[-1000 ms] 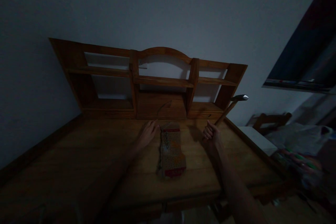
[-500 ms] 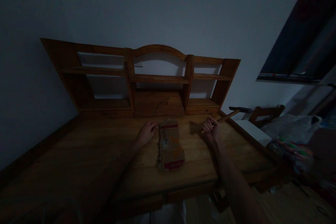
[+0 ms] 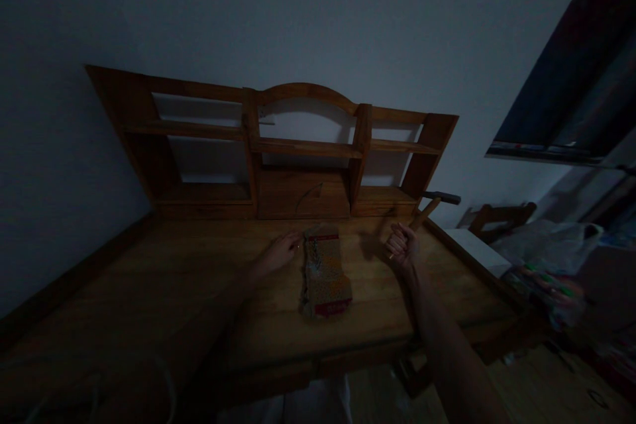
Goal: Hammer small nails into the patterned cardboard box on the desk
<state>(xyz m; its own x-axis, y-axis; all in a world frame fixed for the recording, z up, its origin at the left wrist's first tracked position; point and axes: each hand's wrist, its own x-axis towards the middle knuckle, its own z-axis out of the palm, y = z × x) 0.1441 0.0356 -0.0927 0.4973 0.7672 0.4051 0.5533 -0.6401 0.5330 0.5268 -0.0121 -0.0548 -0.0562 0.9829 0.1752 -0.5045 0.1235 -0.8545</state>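
Note:
In my right hand (image 3: 403,246) is a hammer (image 3: 428,211), with my fingers wrapped round its wooden handle. The dark head points up and away to the right, above the desk's right edge. A flattened piece of torn cardboard (image 3: 328,275), brown with red bands and a yellow print, lies on the wooden desk (image 3: 199,265). My left hand (image 3: 284,250) is at the cardboard's upper left edge, fingers drawn together. A small glint shows at the fingertips, but whatever they hold is too small and dark to make out.
A wooden shelf unit (image 3: 304,146) stands along the back of the desk against the wall. To the right are a white surface (image 3: 479,250), a wooden chair back (image 3: 501,218) and filled plastic bags (image 3: 551,245). The room is dim.
My right hand has tilted the hammer more upright, so its head has shifted left and slightly up in view. My left hand stays by the cardboard. The view has shifted slightly.

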